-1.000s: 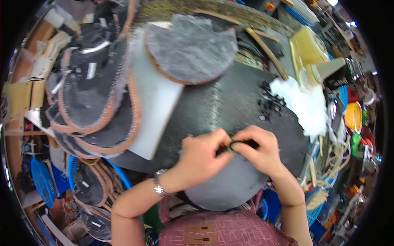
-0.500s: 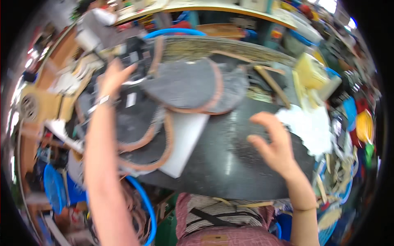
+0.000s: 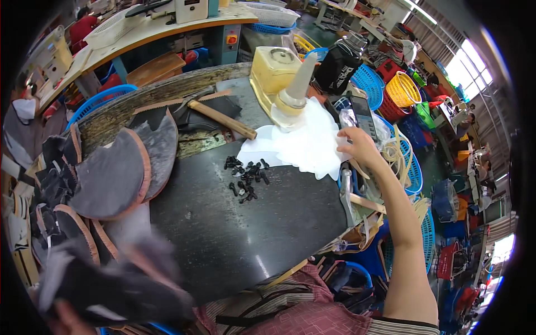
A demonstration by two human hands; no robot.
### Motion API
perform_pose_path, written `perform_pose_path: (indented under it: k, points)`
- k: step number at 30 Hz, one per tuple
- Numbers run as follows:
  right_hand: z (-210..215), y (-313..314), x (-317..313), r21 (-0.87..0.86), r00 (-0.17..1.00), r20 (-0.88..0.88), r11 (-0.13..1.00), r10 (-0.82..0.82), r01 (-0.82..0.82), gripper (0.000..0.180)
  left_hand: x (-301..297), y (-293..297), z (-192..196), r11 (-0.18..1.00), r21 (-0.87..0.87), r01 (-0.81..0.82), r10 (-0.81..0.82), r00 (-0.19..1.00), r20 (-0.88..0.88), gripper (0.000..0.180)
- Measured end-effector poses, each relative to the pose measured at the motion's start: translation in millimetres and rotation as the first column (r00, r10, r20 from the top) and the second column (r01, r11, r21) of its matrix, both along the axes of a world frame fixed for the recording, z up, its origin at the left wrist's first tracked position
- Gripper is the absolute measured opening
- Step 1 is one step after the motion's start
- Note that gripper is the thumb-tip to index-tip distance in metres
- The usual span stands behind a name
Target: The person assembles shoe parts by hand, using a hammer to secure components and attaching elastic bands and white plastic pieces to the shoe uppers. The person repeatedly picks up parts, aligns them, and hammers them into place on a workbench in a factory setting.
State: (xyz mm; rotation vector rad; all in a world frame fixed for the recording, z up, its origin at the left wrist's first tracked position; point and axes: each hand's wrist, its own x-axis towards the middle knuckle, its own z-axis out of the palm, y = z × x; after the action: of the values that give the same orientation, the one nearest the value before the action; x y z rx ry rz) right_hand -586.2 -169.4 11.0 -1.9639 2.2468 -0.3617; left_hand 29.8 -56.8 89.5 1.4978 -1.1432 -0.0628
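Note:
My right hand point(image 3: 357, 146) reaches out to the table's right edge. Its fingertips rest at the edge of a pile of white sheets point(image 3: 301, 145), beside clear plastic bags; its grip is hidden. My left hand point(image 3: 60, 322) is a blur in the lower left corner, holding a dark grey flat piece with a brown rim point(image 3: 117, 287). A stack of similar grey pieces point(image 3: 117, 173) lies on the left of the round black table point(image 3: 240, 240). A small heap of black bits point(image 3: 245, 177) sits near the middle.
A yellow container with a cone-shaped nozzle point(image 3: 282, 75) stands at the back of the table, with a wooden-handled hammer point(image 3: 220, 120) next to it. Blue baskets point(image 3: 368, 84) and a yellow basket point(image 3: 403, 89) stand to the right. More stacked pieces point(image 3: 50, 184) crowd the left edge.
Both hands were together on a round grey piece in front of me. The left hand then reached into the left stack and came back low; the right moved out to the white sheets.

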Motion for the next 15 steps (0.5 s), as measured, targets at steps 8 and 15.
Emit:
perform_pose_path:
  k: [8,15]
  points:
    - [-17,-20,-13,0.163,0.983,-0.176,0.983,-0.052,0.081,0.064,-173,-75,-115,0.64,0.398,0.657,-0.699,0.713,-0.052,0.039]
    - [-18,1,-17,-0.17,0.926,-0.378,0.983,0.002,-0.072,0.043,-181,-74,-108,0.787,0.403,0.467,-0.612,0.672,0.416,0.052]
